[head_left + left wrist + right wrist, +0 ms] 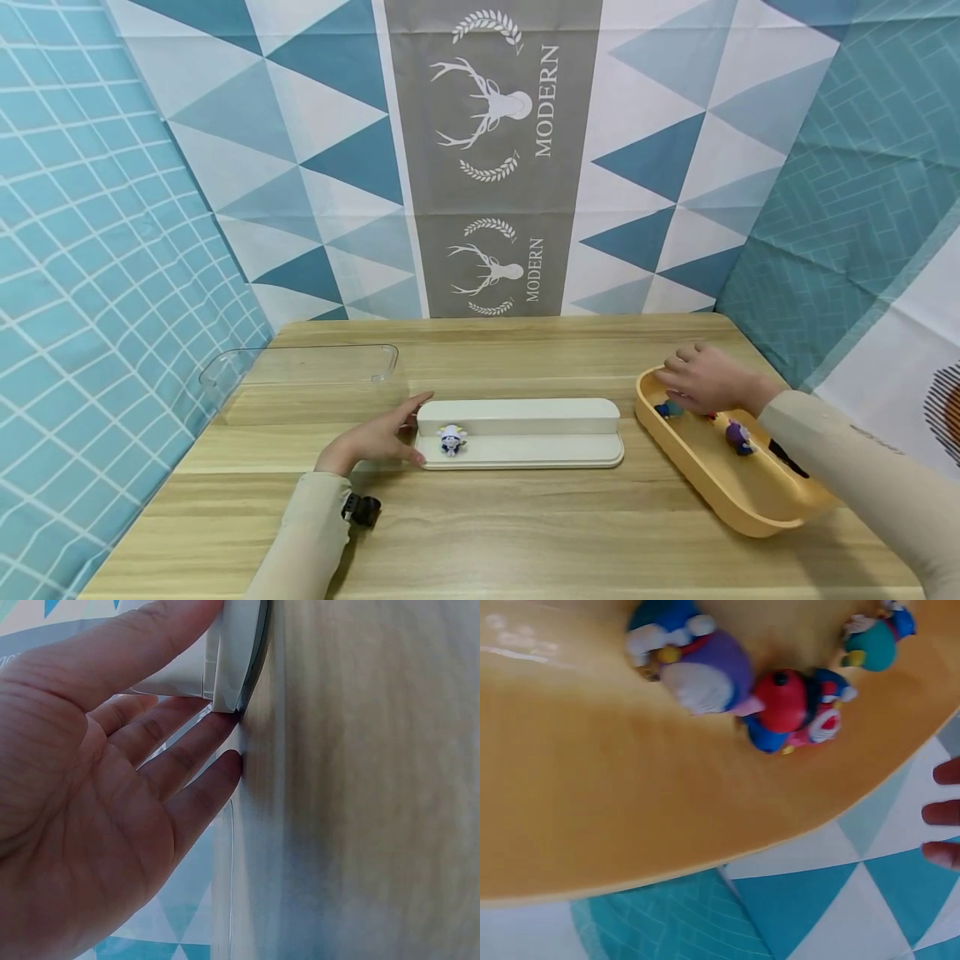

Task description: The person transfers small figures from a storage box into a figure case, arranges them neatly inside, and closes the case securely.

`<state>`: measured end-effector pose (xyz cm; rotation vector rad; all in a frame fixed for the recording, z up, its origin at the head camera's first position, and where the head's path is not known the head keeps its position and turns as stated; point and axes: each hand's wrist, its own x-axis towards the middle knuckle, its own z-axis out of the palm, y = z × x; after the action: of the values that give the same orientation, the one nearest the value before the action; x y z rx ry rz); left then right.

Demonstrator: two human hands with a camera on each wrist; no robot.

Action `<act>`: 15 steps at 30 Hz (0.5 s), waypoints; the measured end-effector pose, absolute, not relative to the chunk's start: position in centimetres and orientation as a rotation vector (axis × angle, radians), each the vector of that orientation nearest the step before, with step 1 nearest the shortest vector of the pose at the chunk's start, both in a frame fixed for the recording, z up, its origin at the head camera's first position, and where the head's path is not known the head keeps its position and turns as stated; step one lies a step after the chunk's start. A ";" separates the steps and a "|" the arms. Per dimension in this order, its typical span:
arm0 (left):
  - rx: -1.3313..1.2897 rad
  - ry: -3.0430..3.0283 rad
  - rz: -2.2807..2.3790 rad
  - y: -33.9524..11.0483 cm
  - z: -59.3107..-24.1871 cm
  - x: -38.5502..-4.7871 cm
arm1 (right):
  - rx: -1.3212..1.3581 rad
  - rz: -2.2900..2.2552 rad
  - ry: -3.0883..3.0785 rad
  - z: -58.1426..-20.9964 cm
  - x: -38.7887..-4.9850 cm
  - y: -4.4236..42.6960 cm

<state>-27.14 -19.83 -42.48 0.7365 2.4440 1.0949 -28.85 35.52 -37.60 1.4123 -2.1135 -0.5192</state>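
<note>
A long white stepped stand lies on the table, a small white-headed figurine at its left side. My left hand touches the stand's left end, thumb at the front and extended fingers at the back and side. Over the far end of the orange-yellow tray hangs my right hand, its fingers apart and holding nothing in the right wrist view. Inside the tray are a teal figurine, a purple one and a red one.
A clear plastic cover stands at the table's back left, behind my left hand. Patterned cloth hangs beyond the wooden table's back edge. My right forearm crosses the tray's right rim.
</note>
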 end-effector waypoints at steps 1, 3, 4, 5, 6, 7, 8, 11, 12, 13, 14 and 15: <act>0.741 2.444 1.093 -19.8 -42.5 -27.2 | 1.437 -0.528 -2.128 -37.7 -28.8 35.8; 0.744 2.449 1.088 -19.8 -42.5 -27.2 | 1.491 -0.541 -2.158 -37.9 -28.7 36.1; 0.741 2.451 1.085 -19.8 -42.4 -27.2 | 1.517 -0.548 -2.172 -38.1 -28.7 36.3; 0.740 2.450 1.086 -19.8 -42.4 -27.1 | 1.545 -0.545 -2.188 -38.2 -28.7 36.3; 0.740 2.451 1.082 -19.8 -42.4 -27.1 | 1.571 -0.536 -2.206 -38.4 -28.7 36.4; 0.741 2.453 1.080 -19.8 -42.4 -27.1 | 1.593 -0.527 -2.218 -38.6 -28.7 36.4; 0.740 2.454 1.078 -19.8 -42.4 -27.0 | 1.611 -0.519 -2.227 -38.7 -28.6 36.4; 0.738 2.446 1.079 -19.8 -42.3 -26.9 | 1.646 -0.492 -2.228 -39.3 -28.7 36.3; 0.734 2.446 1.082 -19.8 -42.2 -26.9 | 1.652 -0.483 -2.222 -39.5 -28.7 36.3; 0.734 2.446 1.084 -19.7 -42.2 -26.9 | 1.656 -0.480 -2.211 -39.7 -28.8 36.2; 0.733 2.446 1.086 -19.7 -42.2 -26.9 | 1.662 -0.474 -2.201 -39.9 -28.8 36.2; 0.735 2.446 1.087 -19.7 -42.2 -27.0 | 1.668 -0.473 -2.189 -40.1 -28.8 36.1</act>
<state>-26.95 -19.75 -42.24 0.7352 2.4456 1.0870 -28.83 36.11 -40.10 1.6676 -2.1888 -0.4731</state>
